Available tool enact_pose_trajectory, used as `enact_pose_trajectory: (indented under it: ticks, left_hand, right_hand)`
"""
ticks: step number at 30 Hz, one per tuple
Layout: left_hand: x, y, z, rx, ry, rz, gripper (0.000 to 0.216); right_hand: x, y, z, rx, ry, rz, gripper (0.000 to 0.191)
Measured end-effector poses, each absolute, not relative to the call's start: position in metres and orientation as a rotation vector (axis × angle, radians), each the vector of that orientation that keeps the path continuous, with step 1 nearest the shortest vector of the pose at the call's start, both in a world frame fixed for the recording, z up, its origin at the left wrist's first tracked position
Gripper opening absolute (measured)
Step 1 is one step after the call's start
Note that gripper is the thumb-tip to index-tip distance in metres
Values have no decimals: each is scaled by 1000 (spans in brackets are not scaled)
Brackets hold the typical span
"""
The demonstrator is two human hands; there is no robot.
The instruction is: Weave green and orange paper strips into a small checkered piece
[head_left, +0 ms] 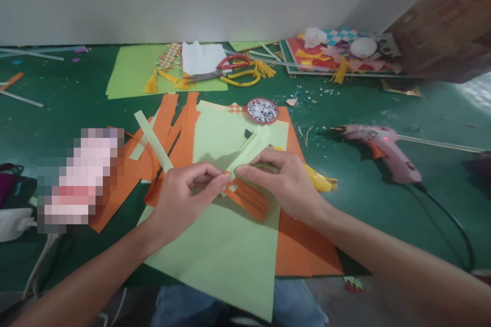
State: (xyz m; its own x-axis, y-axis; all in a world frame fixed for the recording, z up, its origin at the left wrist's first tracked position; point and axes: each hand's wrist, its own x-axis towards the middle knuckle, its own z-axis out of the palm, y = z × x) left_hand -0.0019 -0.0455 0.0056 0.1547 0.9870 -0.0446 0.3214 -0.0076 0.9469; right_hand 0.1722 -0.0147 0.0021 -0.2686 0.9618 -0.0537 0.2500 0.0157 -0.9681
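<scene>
Between my two hands is a small weave of paper strips. Pale green strips point(252, 147) point up and away, and orange strips point(251, 201) hang toward the lower right. My left hand point(192, 191) pinches the left edge of the weave between thumb and fingertips. On the other side, my right hand point(286, 179) grips the green strips with thumb and forefinger. Beneath both hands lies a light green paper sheet point(230, 250), partly over orange sheets point(303, 250). A loose pale green strip point(152, 139) sticks out behind my left hand.
A pink glue gun point(387, 150) lies at right with its cord. Scissors point(226, 71) rest on green paper point(126, 69) at the back. A dish of googly eyes point(263, 111) stands beyond my hands. Orange strips point(166, 117) and a blurred-out phone-like object point(82, 179) are at left.
</scene>
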Motion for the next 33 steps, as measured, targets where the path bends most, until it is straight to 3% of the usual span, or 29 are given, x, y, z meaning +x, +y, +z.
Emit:
enact_pose_trajectory:
  ticks: [9,16,21,33]
  left_hand:
    - [-3,-46,5,1450,1281,826,22]
    - [-3,-45,5,1580,1351,864,43]
    - [-4,-46,3,1606,1331,780,31]
    - [-5,-46,0,1514,1297,725,31]
  right_hand:
    - [172,-13,0,-1197,-1601,1314,20]
    - [171,-14,0,-1221,-1632,1344,21]
    - [172,-14,2,-1237,-1664,1334,25]
    - [171,-13,-1,-1190,-1628,1418,29]
